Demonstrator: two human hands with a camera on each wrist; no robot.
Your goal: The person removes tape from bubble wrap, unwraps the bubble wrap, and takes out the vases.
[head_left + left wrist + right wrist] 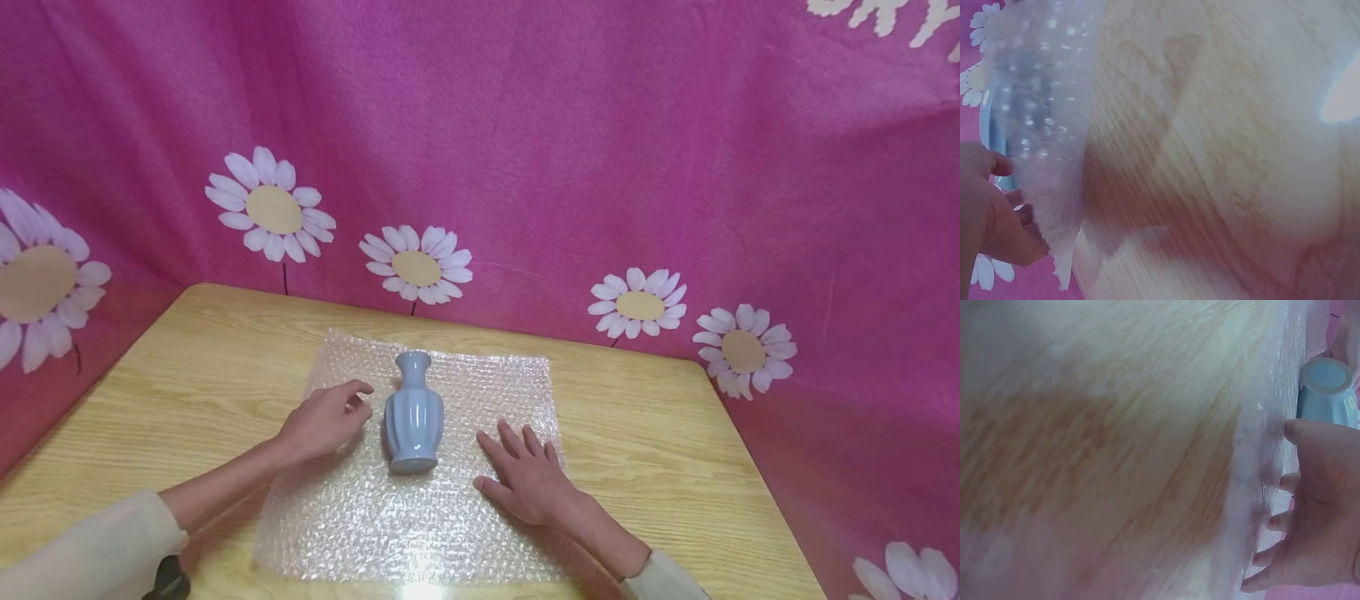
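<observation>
A glossy pale-blue fluted vase (414, 423) lies on its side on a sheet of clear bubble wrap (352, 525), its neck toward the far edge. Just left of the vase is my left hand (327, 423), over the sheet, fingers loosely bent and holding nothing. My right hand (528, 482) has its fingers spread at the sheet's right side, apart from the vase. In the right wrist view the vase's round base (1329, 375) shows beyond the thumb. From the left wrist, the bubble wrap (1047, 119) hides most of the vase.
The wooden table (645, 450) extends on both sides of the sheet. Behind it hangs a magenta cloth (525, 167) printed with white daisies, which also runs along the left and right sides. A small dark object (169, 578) shows under the left sleeve.
</observation>
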